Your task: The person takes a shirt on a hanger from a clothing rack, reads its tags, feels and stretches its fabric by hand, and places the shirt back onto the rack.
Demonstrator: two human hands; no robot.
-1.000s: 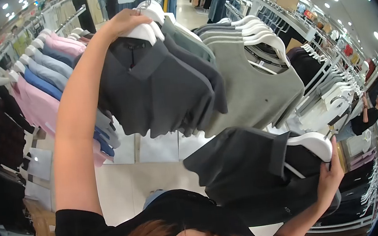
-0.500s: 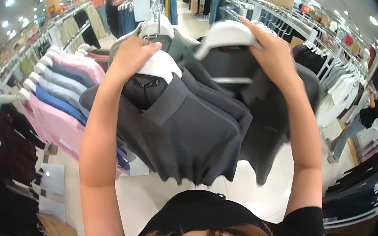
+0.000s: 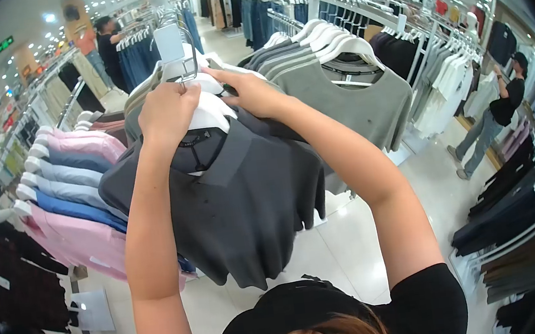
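A dark grey collared shirt (image 3: pixel 244 196) hangs in front of me on a white hanger (image 3: pixel 211 110), with other dark garments close behind it. My left hand (image 3: pixel 169 112) is closed at the top of this hanger, just below the metal hooks (image 3: pixel 190 50). My right hand (image 3: pixel 252 93) has its fingers and thumb closed on the shoulder of a white hanger directly behind; the dark garment on that hanger is mostly hidden by the front shirt and my forearm. A white sign plate (image 3: pixel 167 43) stands above the hooks at the rack's end.
Pink and blue shirts (image 3: pixel 76 222) hang at the left. Grey-green tops (image 3: pixel 365 96) hang on the rack to the right. A person in a black top (image 3: pixel 504 100) stands at the far right, another person (image 3: pixel 111 53) at the back left. Pale tiled floor (image 3: pixel 342 244) lies below.
My right hand has moved left with the dark garment on its hanger, bringing it in behind the front shirt. The view has turned right, exposing the grey-green tops.
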